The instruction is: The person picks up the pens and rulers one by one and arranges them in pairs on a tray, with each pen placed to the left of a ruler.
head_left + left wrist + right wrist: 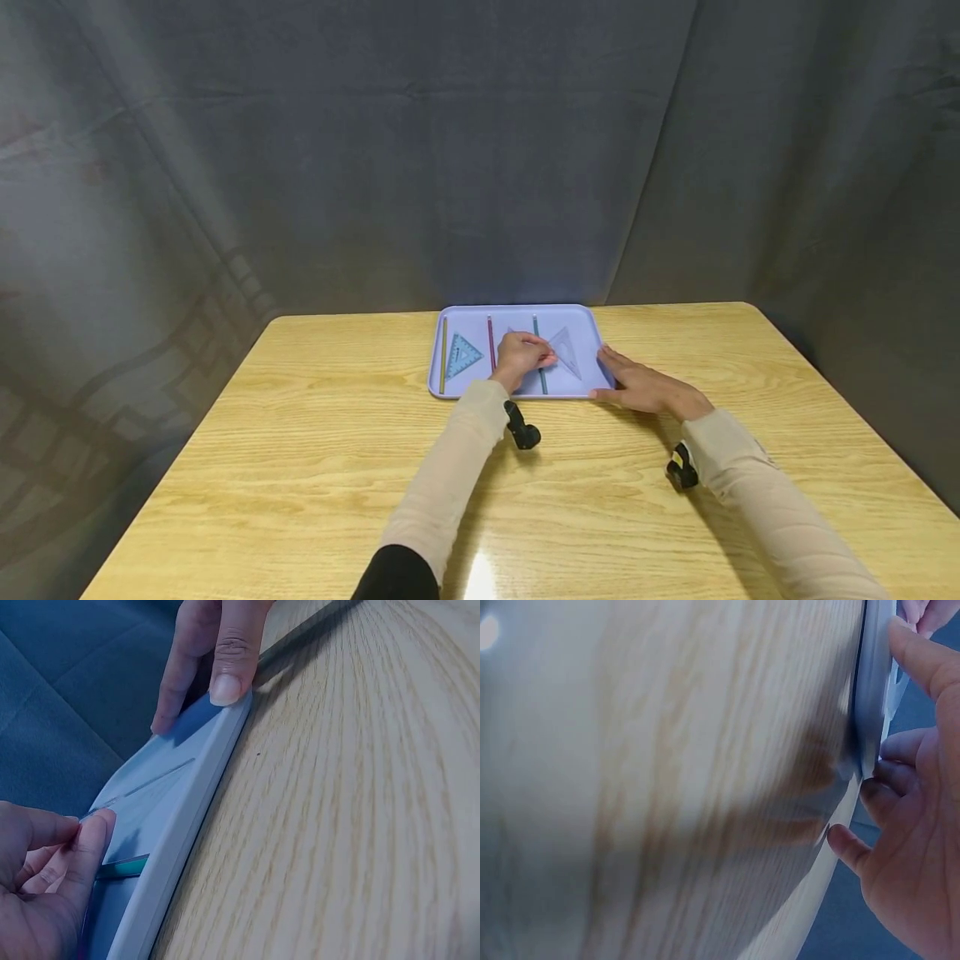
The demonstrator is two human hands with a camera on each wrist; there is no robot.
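The left hand (522,357) hides part of what may be a clear set square (564,350).

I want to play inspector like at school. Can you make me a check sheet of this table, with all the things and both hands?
Surface: wooden table, bare wood around the tray.
Job's things: lilac tray; on it a yellow pencil, red pencil, green pencil, blue set square, clear set square.
Clutter: nothing seen.
Grips: left hand pinches a thin clear piece, probably a set square; right hand rests flat on the tray's right corner.
Cables: nothing seen.
Surroundings: grey curtain behind.
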